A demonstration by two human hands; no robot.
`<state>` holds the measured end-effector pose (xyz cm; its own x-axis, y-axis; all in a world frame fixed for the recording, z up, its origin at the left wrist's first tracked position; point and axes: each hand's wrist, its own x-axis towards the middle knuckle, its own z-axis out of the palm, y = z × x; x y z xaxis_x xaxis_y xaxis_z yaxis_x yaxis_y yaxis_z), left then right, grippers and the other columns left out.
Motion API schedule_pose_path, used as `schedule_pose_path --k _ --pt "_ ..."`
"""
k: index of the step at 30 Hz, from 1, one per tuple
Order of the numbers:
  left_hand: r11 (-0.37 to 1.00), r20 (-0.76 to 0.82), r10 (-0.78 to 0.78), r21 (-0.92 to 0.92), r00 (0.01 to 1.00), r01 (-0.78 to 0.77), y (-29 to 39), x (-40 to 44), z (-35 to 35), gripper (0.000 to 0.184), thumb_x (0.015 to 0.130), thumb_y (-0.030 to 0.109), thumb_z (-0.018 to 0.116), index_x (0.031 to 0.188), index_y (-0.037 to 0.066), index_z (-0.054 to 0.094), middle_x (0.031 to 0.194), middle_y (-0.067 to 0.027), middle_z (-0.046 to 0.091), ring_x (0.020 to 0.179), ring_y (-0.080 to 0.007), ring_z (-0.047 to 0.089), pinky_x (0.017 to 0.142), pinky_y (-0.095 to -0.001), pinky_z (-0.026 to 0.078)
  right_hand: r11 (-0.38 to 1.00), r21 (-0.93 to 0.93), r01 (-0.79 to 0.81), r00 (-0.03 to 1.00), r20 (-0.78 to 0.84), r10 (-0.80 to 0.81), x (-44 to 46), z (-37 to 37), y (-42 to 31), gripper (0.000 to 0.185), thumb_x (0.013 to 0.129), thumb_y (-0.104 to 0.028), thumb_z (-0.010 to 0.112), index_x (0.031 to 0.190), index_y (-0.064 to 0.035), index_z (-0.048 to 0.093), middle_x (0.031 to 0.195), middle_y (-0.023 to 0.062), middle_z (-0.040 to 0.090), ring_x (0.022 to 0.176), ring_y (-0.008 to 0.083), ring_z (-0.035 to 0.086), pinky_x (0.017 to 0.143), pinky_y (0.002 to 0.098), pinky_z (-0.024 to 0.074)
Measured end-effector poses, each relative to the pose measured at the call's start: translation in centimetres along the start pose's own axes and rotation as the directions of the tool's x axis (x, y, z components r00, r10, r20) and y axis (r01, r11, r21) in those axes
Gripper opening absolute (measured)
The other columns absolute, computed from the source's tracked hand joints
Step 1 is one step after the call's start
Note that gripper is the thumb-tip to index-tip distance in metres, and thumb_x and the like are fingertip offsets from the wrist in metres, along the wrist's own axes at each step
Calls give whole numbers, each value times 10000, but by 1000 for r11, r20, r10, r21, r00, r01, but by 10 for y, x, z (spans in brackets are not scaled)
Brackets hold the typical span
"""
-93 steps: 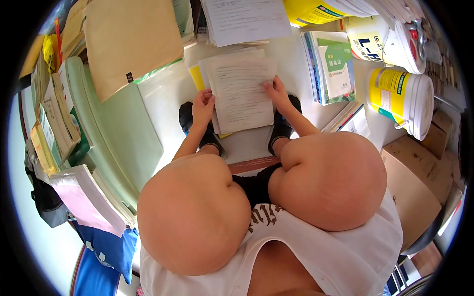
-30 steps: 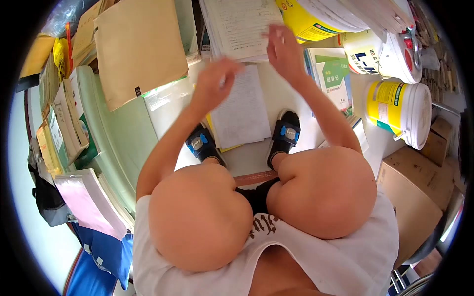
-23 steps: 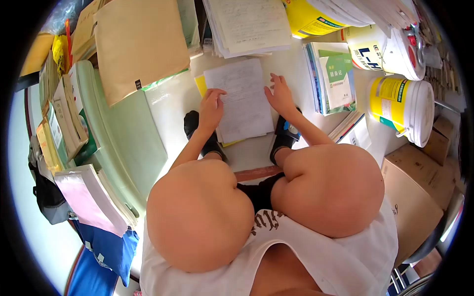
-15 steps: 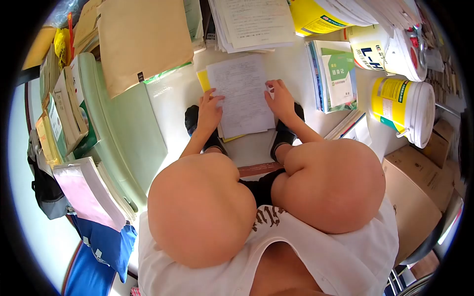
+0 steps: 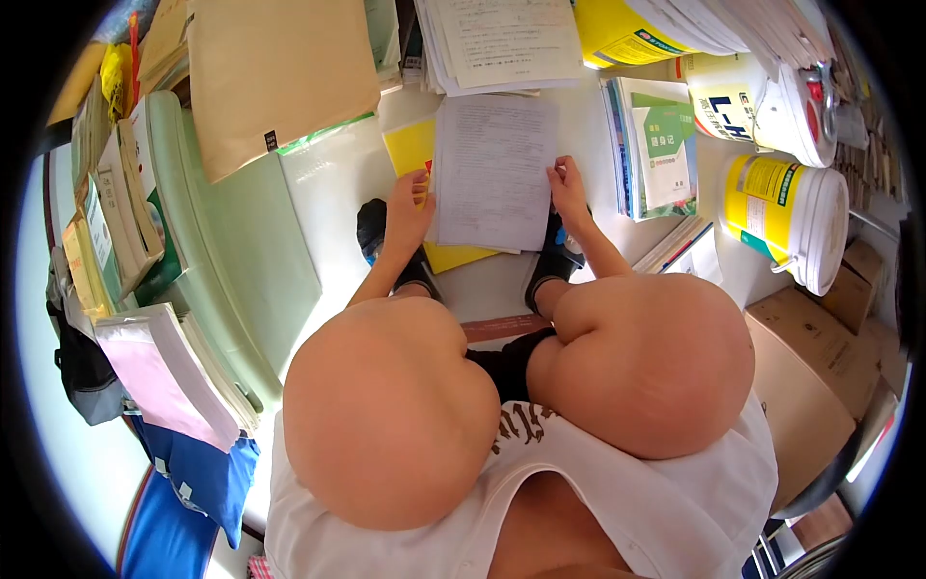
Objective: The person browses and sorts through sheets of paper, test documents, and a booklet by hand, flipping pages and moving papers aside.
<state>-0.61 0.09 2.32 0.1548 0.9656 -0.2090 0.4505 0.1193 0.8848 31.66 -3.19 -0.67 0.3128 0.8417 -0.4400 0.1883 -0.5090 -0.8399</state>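
A stack of white sheets (image 5: 494, 174) covered in lines of text lies on the floor between my feet. Part of a yellow folder or booklet (image 5: 410, 143) shows beneath it, on the left and at the bottom. My left hand (image 5: 409, 214) is curled at the left side of the yellow folder, fingertips and thumb beside the sheets' left edge. At the right edge, my right hand (image 5: 569, 188) pinches the sheets between thumb and fingers. Dark shoes (image 5: 374, 230) are partly hidden behind my forearms.
A brown envelope (image 5: 285, 77) and a pile of papers (image 5: 506, 39) lie ahead. On the right are booklets (image 5: 661, 150), a yellow-and-white bucket (image 5: 786, 222) and cardboard boxes (image 5: 810, 338). A pale green panel (image 5: 251, 241) and stacked books (image 5: 125, 212) stand at left.
The white sheets have slid to the right and slightly forward, baring more of the yellow folder on the left. My right hand has moved right with them.
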Motion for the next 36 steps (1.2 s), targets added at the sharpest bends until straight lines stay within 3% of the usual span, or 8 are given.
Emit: schedule_pose_path --k 13,15,19,23,25,28,31,36 --pt "999 -60 12 -32 998 -14 14 22 -1 332 975 141 658 1269 -10 628 1123 -156 704 934 -230 708 839 -337 571 897 357 -260 936 322 143 -1 5 1 110 1059 -146 560 1146 -87 529 910 44 673 811 98 588 706 266 478" --pt "975 37 -172 -139 984 175 15 28 -1 318 982 126 652 1264 -19 632 1047 -147 726 914 -196 704 835 -320 558 902 355 -247 934 334 125 -2 8 -2 115 1059 -149 562 1148 -84 528 918 39 672 831 99 592 724 266 481" --pt "914 259 -190 -305 947 267 1 29 2 320 997 107 627 1286 -31 616 1022 -125 739 911 -169 695 843 -293 539 938 303 -169 957 277 83 -4 13 -7 116 1052 -155 585 1120 -65 557 959 23 662 863 102 591 778 274 488" --pt "944 298 -84 -282 951 172 -1 17 -5 346 1016 72 590 1349 -21 576 1142 -101 721 1006 -157 668 900 -299 522 991 129 -32 978 209 4 -4 7 -6 121 1047 -156 604 1093 -44 597 987 14 652 875 107 597 810 280 497" --pt "918 323 -81 -344 943 196 0 8 -8 358 1022 60 580 1373 -10 560 1200 -88 706 1072 -155 652 944 -313 512 975 125 185 976 92 -197 -10 4 -16 136 1043 -161 617 1075 -29 630 983 6 647 894 107 603 830 279 501" --pt "855 312 -189 -415 931 312 -3 0 -9 408 1020 30 557 1424 -3 512 1288 -96 669 1151 -161 617 1012 -323 476 944 290 160 960 177 -217 -22 -3 -45 171 1048 -180 612 1088 -19 654 986 17 670 941 116 630 837 284 525" --pt "800 300 -217 -491 929 345 -8 -2 -6 437 1020 7 527 1455 4 486 1341 -102 646 1201 -178 601 1051 -327 455 962 273 8 950 298 -93 -30 -3 -68 210 1050 -204 611 1111 -19 689 1014 34 700 967 130 655 829 294 553" --pt "706 323 -286 -565 902 426 -4 0 -6 476 1006 -25 497 1480 -4 461 1413 -122 606 1262 -217 586 1099 -349 436 955 295 -27 937 340 -78 -27 11 -63 250 1047 -216 615 1176 -18 699 1052 48 717 969 148 673 820 303 571"
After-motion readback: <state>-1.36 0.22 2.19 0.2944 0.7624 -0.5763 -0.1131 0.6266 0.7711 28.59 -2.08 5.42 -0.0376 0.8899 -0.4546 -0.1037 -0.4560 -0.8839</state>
